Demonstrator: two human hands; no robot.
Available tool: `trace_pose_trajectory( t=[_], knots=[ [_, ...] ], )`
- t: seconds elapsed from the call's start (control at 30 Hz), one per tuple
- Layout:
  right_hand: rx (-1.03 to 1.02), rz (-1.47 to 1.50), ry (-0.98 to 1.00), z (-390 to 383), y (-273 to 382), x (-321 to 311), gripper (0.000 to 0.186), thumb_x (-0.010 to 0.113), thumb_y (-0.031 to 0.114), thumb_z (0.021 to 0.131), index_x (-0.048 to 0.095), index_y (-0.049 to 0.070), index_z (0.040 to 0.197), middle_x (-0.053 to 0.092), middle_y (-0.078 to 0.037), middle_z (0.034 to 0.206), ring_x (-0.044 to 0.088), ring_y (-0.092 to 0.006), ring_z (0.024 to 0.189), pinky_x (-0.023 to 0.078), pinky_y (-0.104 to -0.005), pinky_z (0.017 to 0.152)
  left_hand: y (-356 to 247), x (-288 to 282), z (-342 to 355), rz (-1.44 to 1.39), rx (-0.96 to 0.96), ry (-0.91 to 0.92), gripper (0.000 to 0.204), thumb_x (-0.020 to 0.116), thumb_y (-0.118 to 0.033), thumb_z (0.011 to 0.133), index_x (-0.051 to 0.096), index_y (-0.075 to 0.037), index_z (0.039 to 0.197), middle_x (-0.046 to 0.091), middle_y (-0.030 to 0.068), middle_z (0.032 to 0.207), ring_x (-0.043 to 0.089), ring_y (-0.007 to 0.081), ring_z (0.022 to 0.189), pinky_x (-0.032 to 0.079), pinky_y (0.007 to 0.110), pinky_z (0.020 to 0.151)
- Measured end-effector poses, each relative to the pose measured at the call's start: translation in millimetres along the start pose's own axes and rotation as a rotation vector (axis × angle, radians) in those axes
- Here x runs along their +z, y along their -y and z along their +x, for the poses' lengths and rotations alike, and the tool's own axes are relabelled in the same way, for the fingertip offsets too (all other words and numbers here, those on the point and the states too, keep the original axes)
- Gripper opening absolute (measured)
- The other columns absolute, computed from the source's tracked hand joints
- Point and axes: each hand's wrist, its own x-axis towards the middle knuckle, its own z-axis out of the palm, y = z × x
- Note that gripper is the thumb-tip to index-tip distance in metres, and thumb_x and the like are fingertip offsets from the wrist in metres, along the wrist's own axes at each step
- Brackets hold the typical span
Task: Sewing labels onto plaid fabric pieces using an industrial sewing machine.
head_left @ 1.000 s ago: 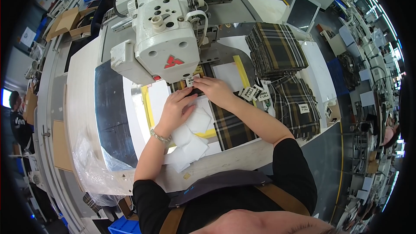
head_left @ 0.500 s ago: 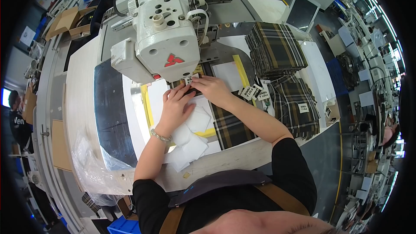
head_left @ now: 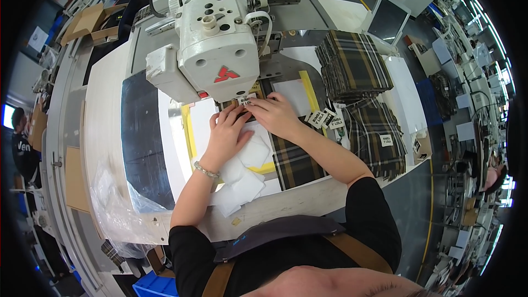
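Under the head of a white sewing machine (head_left: 217, 49), a small white label (head_left: 245, 99) with dark print lies on dark plaid fabric. My left hand (head_left: 224, 132) rests with its fingers stretched out on the fabric just below the label. From the right, my right hand (head_left: 278, 116) presses fingertips at the label's edge, its fingers spread. A plaid fabric panel (head_left: 297, 162) runs out beneath my right forearm toward the table's front. White paper-like squares (head_left: 242, 179) lie loosely below my left hand. My fingers hide part of the cloth under them.
A tall stack of plaid panels (head_left: 355, 66) stands at right. In front of it lie more plaid pieces (head_left: 374, 137) and several loose labels (head_left: 324, 118). A screen (head_left: 388, 19) stands behind. Yellow strips (head_left: 309, 91) edge the work area. Clear plastic (head_left: 118, 209) lies at left.
My right hand's fingers have spread and drawn slightly off the label, showing more of it. My left hand stays nearly in place. The whole view has shifted a little.
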Motion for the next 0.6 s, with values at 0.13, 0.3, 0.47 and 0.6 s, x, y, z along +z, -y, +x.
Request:
trace_pose_trajectory(
  t=[0.13,0.3,0.47,0.6],
  knots=[
    [0.013,0.003,0.007,-0.1,2.6,-4.6,0.024,0.071,0.015,0.077,0.068,0.01,0.1,0.069,-0.001,0.103,0.063,-0.0136,0.087,0.042,-0.032,0.079,-2.2,0.9,0.0,0.065,0.03,0.014,0.047,0.069,-0.03,0.082,0.058,-0.01,0.124,0.051,0.0081,0.134,0.042,0.0257,0.13,0.028,0.046,0.105],
    [0.021,0.014,0.026,0.1,5.7,-7.2,0.019,0.07,0.016,0.078,0.068,0.009,0.095,0.069,-0.001,0.099,0.061,-0.0152,0.083,0.042,-0.0328,0.077,-0.8,2.4,-0.3,0.095,0.035,0.025,0.045,0.065,-0.033,0.085,0.057,-0.01,0.122,0.05,0.0086,0.134,0.041,0.026,0.13,0.027,0.046,0.105],
    [0.025,-0.004,-0.002,3.5,8.0,-10.3,0.018,0.07,0.018,0.078,0.067,0.009,0.093,0.068,-0.003,0.103,0.059,-0.0177,0.088,0.041,-0.0333,0.077,-0.1,1.8,-0.3,0.067,0.017,0.036,0.044,0.061,-0.037,0.088,0.055,-0.011,0.123,0.05,0.0081,0.134,0.039,0.0254,0.131,0.025,0.046,0.105],
    [0.072,-0.039,-0.006,2.9,4.9,-9.5,0.02,0.069,0.021,0.077,0.064,0.008,0.092,0.065,-0.004,0.107,0.055,-0.0201,0.095,0.041,-0.0356,0.08,-0.2,1.0,-0.6,0.074,0.021,0.046,0.044,0.062,-0.037,0.088,0.055,-0.012,0.124,0.05,0.0077,0.135,0.039,0.0252,0.132,0.025,0.047,0.106]
  ],
)
